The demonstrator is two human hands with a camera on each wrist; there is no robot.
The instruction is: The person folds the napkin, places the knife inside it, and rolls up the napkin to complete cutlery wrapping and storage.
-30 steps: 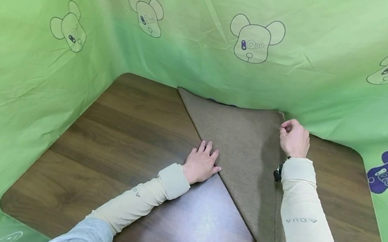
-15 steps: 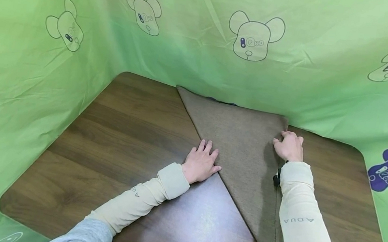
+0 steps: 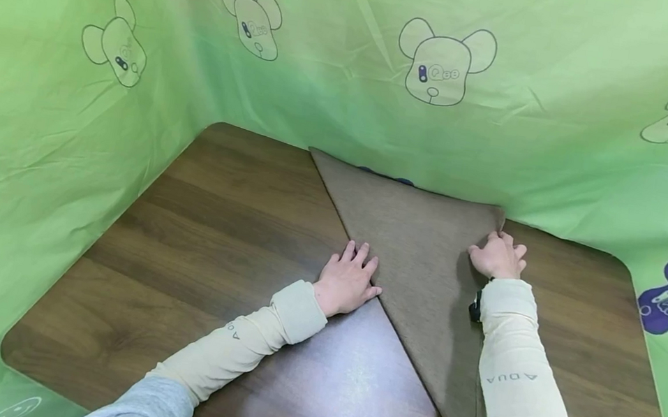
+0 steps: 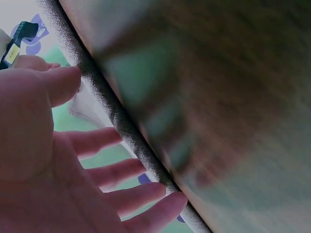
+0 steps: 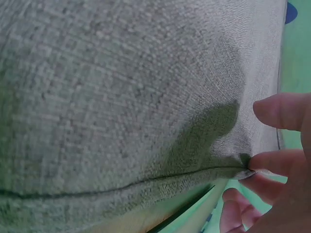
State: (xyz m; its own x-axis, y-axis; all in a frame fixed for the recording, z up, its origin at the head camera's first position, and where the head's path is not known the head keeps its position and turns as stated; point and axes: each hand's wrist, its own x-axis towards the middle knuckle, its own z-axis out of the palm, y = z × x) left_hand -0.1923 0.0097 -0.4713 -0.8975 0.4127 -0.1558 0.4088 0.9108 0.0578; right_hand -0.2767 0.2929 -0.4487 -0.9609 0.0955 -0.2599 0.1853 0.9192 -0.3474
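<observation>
- On the right side of the brown cloth (image 3: pixel 424 248), one change noted: the right hand (image 3: pixel 497 256) has gone from a tight thumb-and-finger pinch to a looser hold with the thumb standing off, and the cloth's far right corner has shifted slightly outward.
- Judgement: that corner looks to be drawn straight; laying the cloth flat seems advanced there but incomplete, since a pucker remains.
- Right hand, condition: thumb and forefinger wide apart, other fingers partly curled. The hem (image 5: pixel 121 189) appears nipped between the forefinger and the finger below it, just short of the cloth's far right corner.
- Left hand (image 3: pixel 346 282), condition: fingers spread, nearly straight, resting about midway along the cloth's long slanting left edge; it grips nothing. Position unchanged.
- Cloth, location: on the table (image 3: pixel 190 239), roughly triangular, one point at far left, another at near right, running close by the right sleeve (image 3: pixel 527 396). The slanting edge looks like a fold.
- Over the cloth's right edge: a black item (image 3: pixel 476 307) at the right cuff.
- Left of the cloth: the left sleeve (image 3: pixel 227 342) and a broad stretch of table.
- Beyond the cloth: a green curtain (image 3: pixel 323 94) printed with bear heads (image 3: pixel 437 67), reaching the cloth's far edge.
</observation>
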